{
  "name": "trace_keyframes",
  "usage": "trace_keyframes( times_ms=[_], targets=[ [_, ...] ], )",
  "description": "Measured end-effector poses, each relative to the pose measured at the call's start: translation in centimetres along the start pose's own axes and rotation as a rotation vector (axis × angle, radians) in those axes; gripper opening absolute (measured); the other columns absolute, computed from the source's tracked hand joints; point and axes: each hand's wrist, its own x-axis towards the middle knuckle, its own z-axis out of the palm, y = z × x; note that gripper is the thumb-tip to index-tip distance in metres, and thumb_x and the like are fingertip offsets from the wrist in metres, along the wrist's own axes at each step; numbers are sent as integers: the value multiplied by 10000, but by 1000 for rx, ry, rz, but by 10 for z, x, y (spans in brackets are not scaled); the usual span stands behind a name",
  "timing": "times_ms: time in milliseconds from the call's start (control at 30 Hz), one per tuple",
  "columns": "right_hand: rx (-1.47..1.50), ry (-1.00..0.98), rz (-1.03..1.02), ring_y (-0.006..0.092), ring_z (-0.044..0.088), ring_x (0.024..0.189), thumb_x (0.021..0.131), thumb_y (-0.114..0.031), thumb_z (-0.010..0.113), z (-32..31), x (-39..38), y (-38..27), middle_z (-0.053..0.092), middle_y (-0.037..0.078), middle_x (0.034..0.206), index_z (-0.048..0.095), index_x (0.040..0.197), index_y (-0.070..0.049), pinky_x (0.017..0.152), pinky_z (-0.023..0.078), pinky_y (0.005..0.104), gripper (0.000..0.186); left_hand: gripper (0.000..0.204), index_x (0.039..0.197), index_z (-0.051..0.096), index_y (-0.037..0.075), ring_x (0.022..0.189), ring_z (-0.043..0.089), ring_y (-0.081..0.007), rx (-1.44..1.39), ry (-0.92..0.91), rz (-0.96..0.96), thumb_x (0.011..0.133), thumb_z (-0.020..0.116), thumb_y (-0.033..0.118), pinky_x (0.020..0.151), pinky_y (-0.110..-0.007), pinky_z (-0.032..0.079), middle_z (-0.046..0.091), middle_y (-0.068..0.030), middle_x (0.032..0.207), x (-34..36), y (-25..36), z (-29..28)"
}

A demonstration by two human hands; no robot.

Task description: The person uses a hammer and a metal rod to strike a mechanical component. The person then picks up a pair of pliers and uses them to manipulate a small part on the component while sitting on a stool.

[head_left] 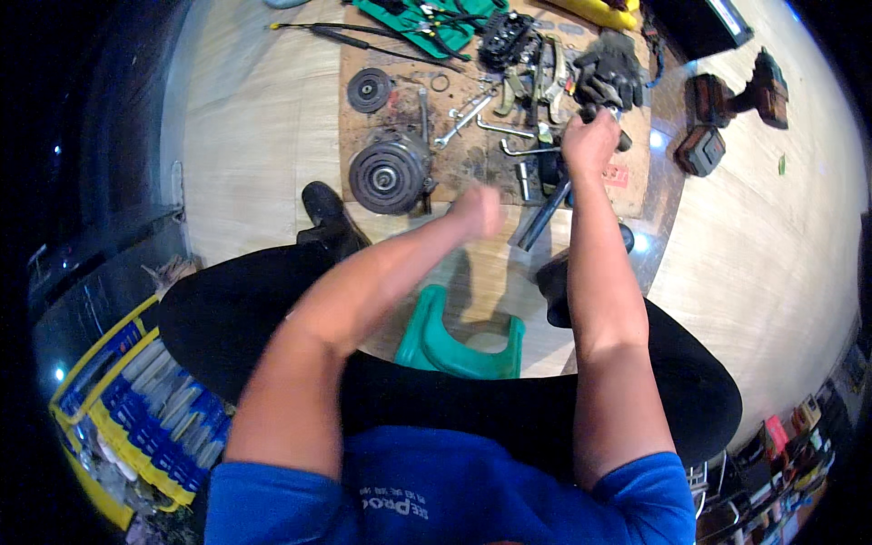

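Observation:
My left hand (479,211) is smeared by motion above the near edge of a stained cardboard sheet (627,195); its fingers are hard to make out. Left of it stands a round grooved pulley unit (386,177), with a smaller pulley (370,89) farther back. My right hand (590,143) is closed among the tools at the cardboard's right side, near dark work gloves (613,73). A dark and shiny piece shows at its fingers, its kind unclear. Below that hand lies a dark tube (545,218). Combination wrenches (465,118) and a long silver socket (522,182) lie between my hands.
Pliers and other tools sit on a green tool roll (427,27) at the back. A cordless power tool (765,91) and a battery (701,150) rest on the right. A green plastic stool (463,350) is between my legs; a yellow-and-blue rack (145,409) stands lower left.

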Motion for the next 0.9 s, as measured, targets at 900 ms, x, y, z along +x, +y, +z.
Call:
trace_keyframes(
  times_ms=[900],
  targets=[
    [65, -734, -448, 432, 609, 1049, 718, -278, 804, -26, -124, -195, 626, 301, 1099, 525, 1246, 29, 879, 511, 467, 671, 256, 1042, 651, 11, 967, 630, -340, 591, 44, 484, 890, 529, 177, 767, -442, 509, 667, -191, 1005, -331, 60, -158]
  ],
)
